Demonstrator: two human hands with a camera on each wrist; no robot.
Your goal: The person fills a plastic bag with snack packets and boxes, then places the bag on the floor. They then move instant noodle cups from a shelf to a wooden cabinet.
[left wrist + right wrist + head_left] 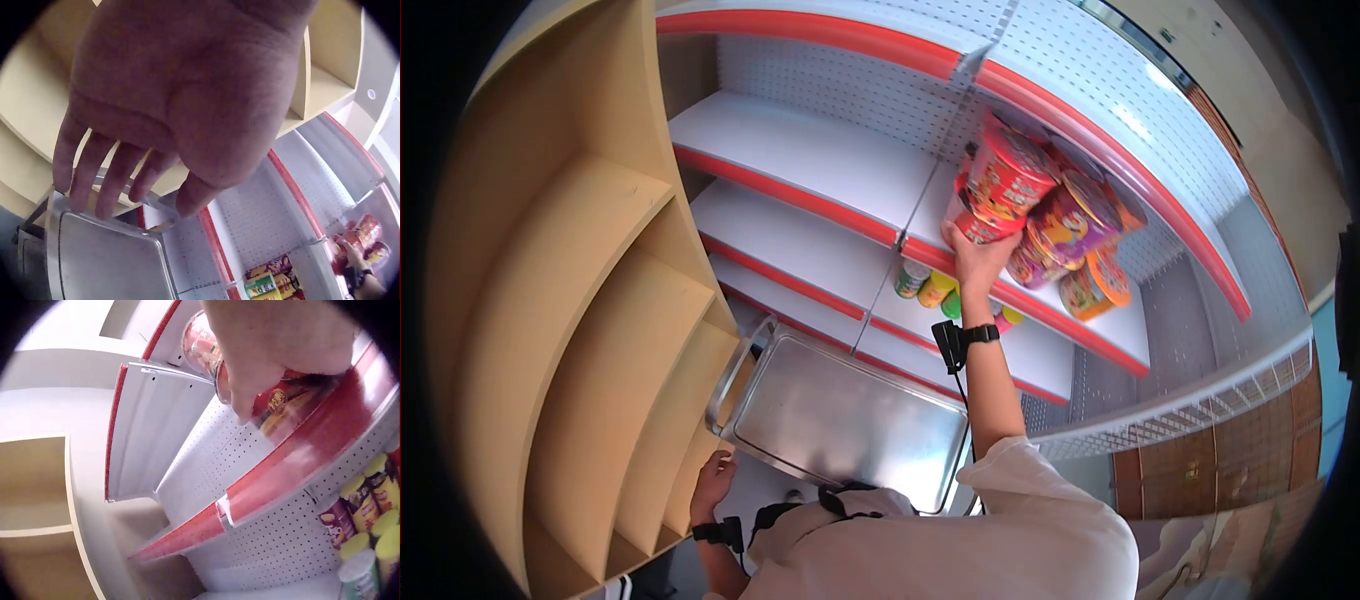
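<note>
My right hand (pixel 980 262) reaches up to the shelf and grips the lower red instant noodle tub (pixel 985 228). Right above that tub sits another red instant noodle tub (pixel 1012 178). Purple noodle tubs (pixel 1072 220) are stacked just to the right, with an orange tub (pixel 1095 285) at the shelf's front. In the right wrist view, the hand (pixel 281 344) covers much of what it holds. My left hand (pixel 181 94) hangs with loose, spread fingers and nothing in it, close to the metal cart's handle (pixel 725 385).
A steel-topped cart (pixel 850 410) stands below, between me and the shelves. Wooden shelving (pixel 600 240) rises on the left. Red-edged white shelves (pixel 800 140) run across the front, with several snack canisters (pixel 935 290) one level down. A wire rack (pixel 1180 400) juts out at right.
</note>
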